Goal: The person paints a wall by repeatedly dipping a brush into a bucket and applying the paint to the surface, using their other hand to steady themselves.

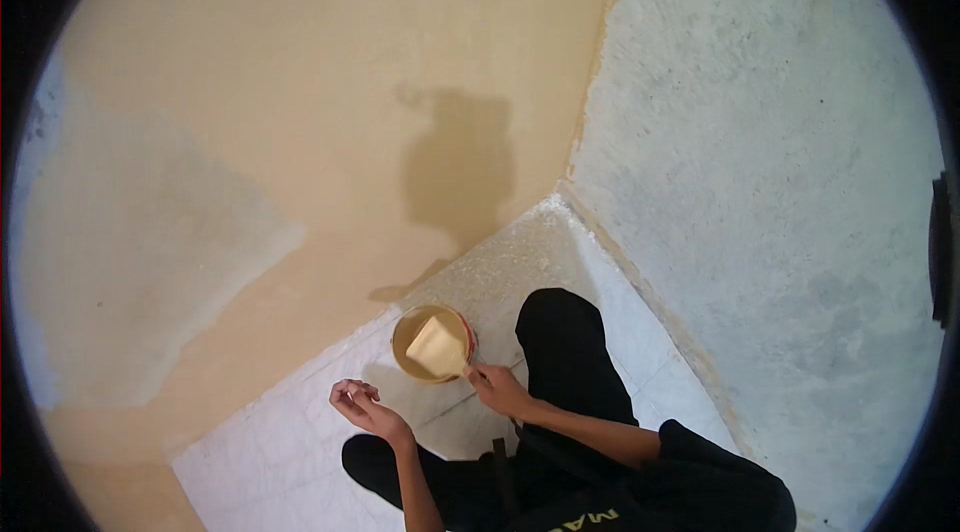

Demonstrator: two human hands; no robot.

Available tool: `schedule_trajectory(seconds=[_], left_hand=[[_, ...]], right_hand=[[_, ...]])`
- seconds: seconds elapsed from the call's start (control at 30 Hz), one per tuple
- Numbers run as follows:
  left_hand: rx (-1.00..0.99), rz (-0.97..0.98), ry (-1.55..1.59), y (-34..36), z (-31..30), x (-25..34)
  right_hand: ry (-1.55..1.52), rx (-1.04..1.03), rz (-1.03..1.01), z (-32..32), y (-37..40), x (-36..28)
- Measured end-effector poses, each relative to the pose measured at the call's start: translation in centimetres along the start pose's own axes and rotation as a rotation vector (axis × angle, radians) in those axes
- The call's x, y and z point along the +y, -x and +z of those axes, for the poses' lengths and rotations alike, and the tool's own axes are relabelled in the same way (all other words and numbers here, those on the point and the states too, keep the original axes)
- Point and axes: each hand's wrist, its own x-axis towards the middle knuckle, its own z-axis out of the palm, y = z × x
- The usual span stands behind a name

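My right hand (497,392) is closed around the handle of a wide paintbrush (437,345). The brush's broad head is coated in cream-yellow paint and lies inside the mouth of a round paint bucket (398,357). Paint coats the bucket's inner wall, and a bit of red shows on its outer right side. To the lower left of the bucket, my left hand (368,410) hangs in the air with loosely bent fingers and nothing in them.
The wall ahead (300,62) is largely coated cream-yellow, with a bare grey patch (140,262) at left. A grey unpainted wall (760,162) meets it at the corner on the right. White floor tiles (270,452) lie under my bent legs (575,362), dusty near the corner.
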Motion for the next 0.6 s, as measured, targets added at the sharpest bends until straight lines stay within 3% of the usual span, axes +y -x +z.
schedule_trajectory(seconds=[0.03,0.1,0.17,0.23,0.4,0.5,0.6], left_hand=[[0.018,0.004,-0.024,0.3,-0.8,1.4],[-0.02,0.142,-0.279,-0.7,-2.3,3.8],[-0.001,0.241,-0.387,-4.3,-3.5,5.7],[0.006,0.382,-0.571,-9.5,-2.4,9.9],[0.171,1.117,-0.6,-23.6,7.6,19.8],[0.279,1.274,-0.713,-32.4,12.2,20.1],[0.426,1.315,-0.737,-32.5,13.8,19.0]], right_hand=[[0.005,0.075,-0.033,0.4,0.1,0.7],[-0.062,0.03,0.029,0.2,-0.4,-0.3],[-0.006,0.179,-0.174,0.3,-1.1,-0.1],[0.066,0.103,-0.095,-0.3,-2.2,0.5],[0.119,0.058,-0.012,-0.9,-2.0,0.3],[0.179,0.017,0.037,-0.7,-2.0,0.6],[0.204,0.001,-0.026,-1.1,-2.0,0.2]])
